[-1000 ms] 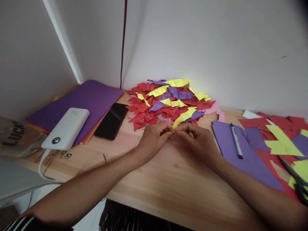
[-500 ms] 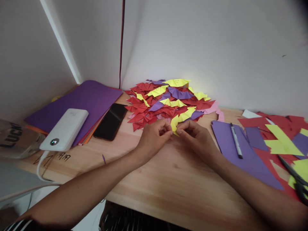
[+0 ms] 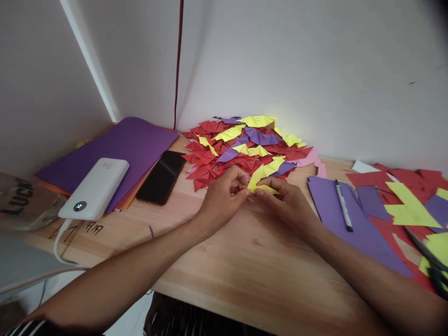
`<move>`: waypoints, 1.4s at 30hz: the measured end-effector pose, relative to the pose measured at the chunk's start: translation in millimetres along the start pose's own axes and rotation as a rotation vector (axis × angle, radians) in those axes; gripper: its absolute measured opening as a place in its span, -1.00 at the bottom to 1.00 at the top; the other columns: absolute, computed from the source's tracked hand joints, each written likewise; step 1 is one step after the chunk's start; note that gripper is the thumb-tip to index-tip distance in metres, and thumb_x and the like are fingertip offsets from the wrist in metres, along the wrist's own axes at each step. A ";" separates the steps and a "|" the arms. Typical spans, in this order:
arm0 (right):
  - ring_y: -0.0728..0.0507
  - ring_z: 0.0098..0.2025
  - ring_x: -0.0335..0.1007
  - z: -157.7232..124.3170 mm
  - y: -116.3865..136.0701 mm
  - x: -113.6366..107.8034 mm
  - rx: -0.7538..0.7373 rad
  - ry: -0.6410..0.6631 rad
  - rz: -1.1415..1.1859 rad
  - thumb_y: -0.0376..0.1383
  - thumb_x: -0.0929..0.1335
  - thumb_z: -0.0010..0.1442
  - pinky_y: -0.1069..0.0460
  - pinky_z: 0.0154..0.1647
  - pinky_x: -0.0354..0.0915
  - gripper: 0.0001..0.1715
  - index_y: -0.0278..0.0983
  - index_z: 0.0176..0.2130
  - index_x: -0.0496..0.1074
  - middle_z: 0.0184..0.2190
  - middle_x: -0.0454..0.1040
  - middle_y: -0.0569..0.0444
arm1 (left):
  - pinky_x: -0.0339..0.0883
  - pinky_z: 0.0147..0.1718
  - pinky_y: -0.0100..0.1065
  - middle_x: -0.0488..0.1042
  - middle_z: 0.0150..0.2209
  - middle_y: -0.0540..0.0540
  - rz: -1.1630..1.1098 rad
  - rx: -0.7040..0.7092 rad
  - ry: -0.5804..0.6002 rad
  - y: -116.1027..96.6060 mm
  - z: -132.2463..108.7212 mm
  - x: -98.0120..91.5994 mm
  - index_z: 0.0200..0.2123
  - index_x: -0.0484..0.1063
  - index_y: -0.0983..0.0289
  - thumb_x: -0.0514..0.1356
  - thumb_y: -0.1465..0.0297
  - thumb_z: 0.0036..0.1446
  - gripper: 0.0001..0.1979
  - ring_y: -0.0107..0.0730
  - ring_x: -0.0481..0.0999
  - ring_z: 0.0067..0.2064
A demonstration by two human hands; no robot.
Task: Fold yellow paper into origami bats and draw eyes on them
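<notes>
My left hand [image 3: 224, 196] and my right hand [image 3: 285, 200] meet over the wooden table [image 3: 245, 270], both pinching a small folded yellow paper piece [image 3: 263, 189]. The left fingers grip its left end, and the right fingers hold its right side from beneath. Just behind them lies a pile of folded paper shapes [image 3: 245, 147] in red, yellow and purple, reaching back to the wall.
A purple sheet [image 3: 353, 224] with a pen [image 3: 343, 204] lies to the right, beside cut red, yellow and purple scraps [image 3: 409, 196] and scissors [image 3: 432, 263]. To the left are a black phone [image 3: 161, 176], a white power bank [image 3: 94, 187] and stacked coloured sheets [image 3: 115, 149].
The yellow piece has come further out from between my fingers and now shows as a flat folded shape. Both hands shifted slightly towards the pile.
</notes>
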State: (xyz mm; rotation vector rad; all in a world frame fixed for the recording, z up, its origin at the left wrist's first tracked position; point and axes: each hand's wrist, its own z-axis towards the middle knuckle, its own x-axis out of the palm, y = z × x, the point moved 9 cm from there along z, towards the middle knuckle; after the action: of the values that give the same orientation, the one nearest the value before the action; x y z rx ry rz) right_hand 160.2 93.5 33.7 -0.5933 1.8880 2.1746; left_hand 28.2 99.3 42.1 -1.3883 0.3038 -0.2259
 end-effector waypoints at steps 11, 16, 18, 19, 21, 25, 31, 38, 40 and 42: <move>-0.03 -0.45 0.30 -1.6 1.7 3.1 0.059 0.051 0.115 -0.17 0.35 0.14 0.08 -0.45 0.22 -0.81 -0.23 -0.42 0.36 -0.47 0.43 0.14 | 0.40 -0.32 -0.42 0.36 -0.45 -0.11 -0.102 -0.023 0.012 3.1 -0.8 2.1 -0.33 0.16 0.24 0.16 0.52 0.08 -0.82 -0.48 0.57 -0.40; -0.03 -0.45 0.28 -1.3 -1.8 2.6 0.063 0.039 0.113 -0.17 0.36 0.12 0.07 -0.46 0.18 -0.80 -0.24 -0.43 0.36 -0.47 0.41 0.13 | 0.42 -0.30 -0.41 0.48 -0.41 -0.03 -0.071 -0.082 0.024 10.1 0.7 2.2 -0.29 0.25 0.28 0.18 0.51 0.08 -0.85 -0.44 0.59 -0.38; -0.04 -0.42 0.29 -1.0 -2.7 3.4 0.047 0.046 0.082 -0.17 0.36 0.13 0.07 -0.44 0.18 -0.80 -0.24 -0.42 0.37 -0.47 0.41 0.12 | 0.42 -0.31 -0.42 0.51 -0.41 0.00 -0.024 -0.110 0.063 13.0 1.4 3.7 -0.31 0.31 0.30 0.18 0.50 0.09 -0.91 -0.43 0.59 -0.39; -0.05 -0.41 0.29 -0.9 -2.8 4.2 0.039 0.055 0.057 -0.17 0.35 0.13 0.06 -0.42 0.18 -0.81 -0.24 -0.41 0.37 -0.46 0.42 0.11 | 0.42 -0.34 -0.43 0.51 -0.42 0.01 -0.002 -0.122 0.083 14.1 1.5 4.5 -0.33 0.33 0.31 0.17 0.49 0.10 -0.95 -0.43 0.59 -0.41; -0.06 -0.39 0.29 -0.9 -2.5 5.7 0.021 0.072 -0.002 -0.19 0.34 0.15 0.05 -0.39 0.18 -0.82 -0.24 -0.41 0.38 -0.45 0.42 0.10 | 0.40 -0.43 -0.46 0.51 -0.46 0.01 0.024 -0.151 0.111 16.8 1.4 5.6 -0.37 0.34 0.33 0.16 0.48 0.12 -0.97 -0.44 0.58 -0.46; -0.07 -0.38 0.29 -0.4 -2.0 6.2 0.003 0.090 -0.063 -0.21 0.32 0.16 0.04 -0.37 0.18 -0.83 -0.24 -0.41 0.39 -0.44 0.43 0.10 | 0.33 -0.56 -0.52 0.52 -0.49 0.05 -0.059 -0.264 0.105 25.3 -0.1 6.8 -0.40 0.33 0.35 0.15 0.50 0.12 -0.95 -0.45 0.55 -0.54; -0.07 -0.36 0.32 1.5 -6.6 6.2 0.020 0.120 -0.022 -0.18 0.33 0.17 0.04 -0.35 0.21 -0.82 -0.24 -0.36 0.42 -0.40 0.46 0.09 | 0.21 -0.62 -0.58 0.53 -0.49 0.08 -0.217 -0.294 0.057 24.4 -1.2 8.4 -0.42 0.30 0.36 0.17 0.50 0.12 -0.91 -0.49 0.54 -0.55; -0.05 -0.39 0.29 4.0 -7.5 6.1 0.050 0.135 -0.003 -0.14 0.35 0.14 0.06 -0.38 0.19 -0.78 -0.25 -0.38 0.43 -0.43 0.44 0.10 | 0.26 -0.60 -0.55 0.52 -0.50 0.06 -0.183 -0.246 0.053 22.1 -2.6 9.3 -0.42 0.31 0.36 0.17 0.49 0.11 -0.92 -0.49 0.53 -0.55; -0.03 -0.45 0.24 5.8 -9.3 6.0 0.079 0.143 -0.008 -0.11 0.36 0.12 0.07 -0.45 0.14 -0.74 -0.26 -0.43 0.42 -0.49 0.39 0.12 | 0.31 -0.58 -0.52 0.51 -0.51 0.04 -0.118 -0.192 0.049 17.2 -2.8 8.2 -0.42 0.32 0.34 0.17 0.48 0.10 -0.93 -0.47 0.53 -0.55; -0.01 -0.50 0.17 7.6 -8.5 4.9 0.075 0.132 -0.037 -0.08 0.35 0.13 0.07 -0.49 0.08 -0.67 -0.26 -0.50 0.37 -0.56 0.31 0.15 | 0.35 -0.54 -0.49 0.49 -0.52 0.02 -0.064 -0.145 0.052 12.7 -3.0 8.1 -0.42 0.33 0.33 0.16 0.48 0.10 -0.93 -0.46 0.53 -0.55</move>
State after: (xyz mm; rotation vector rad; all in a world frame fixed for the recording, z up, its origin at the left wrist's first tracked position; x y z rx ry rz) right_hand 158.0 101.9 24.7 -0.7685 1.9969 2.0781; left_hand 34.5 96.1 28.4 -1.5388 0.3242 -0.2976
